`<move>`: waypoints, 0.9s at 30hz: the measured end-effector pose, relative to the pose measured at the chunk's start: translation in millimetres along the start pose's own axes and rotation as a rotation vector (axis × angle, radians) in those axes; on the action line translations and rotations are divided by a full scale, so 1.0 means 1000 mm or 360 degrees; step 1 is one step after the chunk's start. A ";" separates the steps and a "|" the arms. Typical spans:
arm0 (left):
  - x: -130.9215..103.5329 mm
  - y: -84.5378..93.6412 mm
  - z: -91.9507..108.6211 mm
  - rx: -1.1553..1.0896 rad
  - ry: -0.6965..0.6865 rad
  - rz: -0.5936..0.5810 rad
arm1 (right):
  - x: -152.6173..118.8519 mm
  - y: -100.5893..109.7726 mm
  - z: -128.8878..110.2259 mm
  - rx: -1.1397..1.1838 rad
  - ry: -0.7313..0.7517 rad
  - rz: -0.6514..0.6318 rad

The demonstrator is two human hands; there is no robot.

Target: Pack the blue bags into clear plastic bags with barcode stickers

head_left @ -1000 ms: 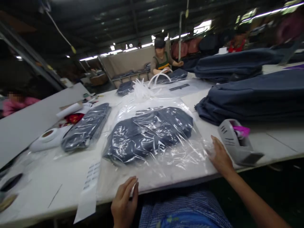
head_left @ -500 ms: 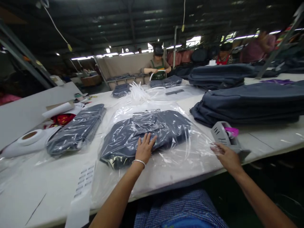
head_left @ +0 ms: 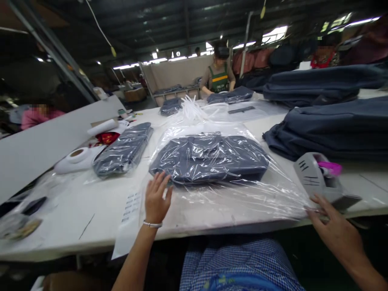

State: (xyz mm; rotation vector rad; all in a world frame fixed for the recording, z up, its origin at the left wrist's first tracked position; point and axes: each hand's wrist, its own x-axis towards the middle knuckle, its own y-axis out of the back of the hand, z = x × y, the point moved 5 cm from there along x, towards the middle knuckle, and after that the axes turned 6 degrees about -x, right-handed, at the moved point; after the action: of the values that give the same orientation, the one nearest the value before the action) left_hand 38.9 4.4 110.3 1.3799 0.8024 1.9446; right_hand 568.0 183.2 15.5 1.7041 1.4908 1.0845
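Note:
A dark blue-grey fabric bag [head_left: 212, 159] lies flat inside a clear plastic bag [head_left: 242, 202] in front of me. My left hand [head_left: 157, 198], with a bracelet at the wrist, rests at the near left corner of the plastic, fingers apart. Over on the right, my right hand [head_left: 333, 224] pinches the plastic bag's corner and draws it taut, with creases running toward the fingers. A grey tape dispenser [head_left: 312, 178] with a purple roll stands just beyond that hand. A sheet of printed labels [head_left: 129, 214] lies left of my left hand.
Another plastic-wrapped bag [head_left: 124, 149] lies to the left, near a white roll [head_left: 75, 155]. Stacked dark bags [head_left: 339, 129] fill the right side. A bundle of white strips [head_left: 192, 108] lies behind the plastic. Across the table stands a co-worker [head_left: 220, 76]; others are farther off.
My left hand has moved off the bag's middle to the left corner. My right hand has pulled the plastic's corner toward me, and the wrapped bag lies straighter. The view has shifted left.

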 end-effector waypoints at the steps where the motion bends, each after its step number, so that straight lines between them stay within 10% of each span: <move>1: -0.016 0.012 -0.020 0.0110 0.0170 0.0041 | 0.002 -0.003 0.003 -0.0018 0.0003 -0.0016; 9: -0.061 0.011 -0.132 -0.0195 0.1222 -0.0380 | 0.049 0.013 0.015 -0.0105 -0.0238 -0.0036; 15: -0.064 0.048 -0.154 -0.0443 0.1391 -0.0554 | 0.078 0.048 0.008 -0.0106 -0.0385 -0.0135; 27: -0.124 0.076 -0.158 -0.0320 0.1264 -0.0847 | 0.050 0.042 0.037 -0.0496 0.0192 -0.0339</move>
State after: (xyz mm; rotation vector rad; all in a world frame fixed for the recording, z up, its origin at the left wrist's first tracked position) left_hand -89.3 -158.9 54.0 0.1850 1.1355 2.0270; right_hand 621.4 227.2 43.4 1.2575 1.4497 1.2465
